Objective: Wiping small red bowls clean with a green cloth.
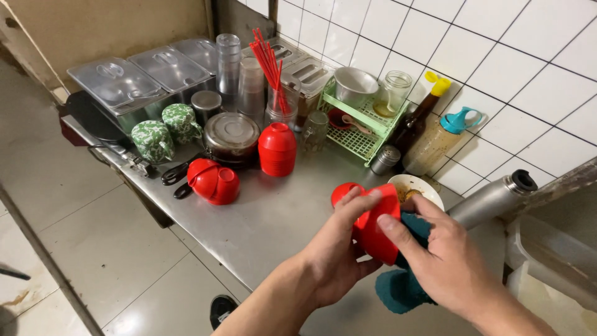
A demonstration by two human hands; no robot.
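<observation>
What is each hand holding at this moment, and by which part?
The left hand grips a red cup around its side. The right hand steadies the cup's other side with its thumb and holds a teal cloth bunched underneath.

No labels, signs or screens show; the only packages are a dark sauce bottle (418, 121) with a yellow cap and a clear, teal-capped bottle (440, 142) just right of the green rack (360, 127).

Brightness: moderate, even indoor light with a warm cast.
Glare: soft sheen on the steel worktop (267, 218) and white wall tiles (497, 56).
Shadows: weak, short, beneath the containers.
Blur: slight softness on the hands.
Distortion: wide-angle bending at edges.
</observation>
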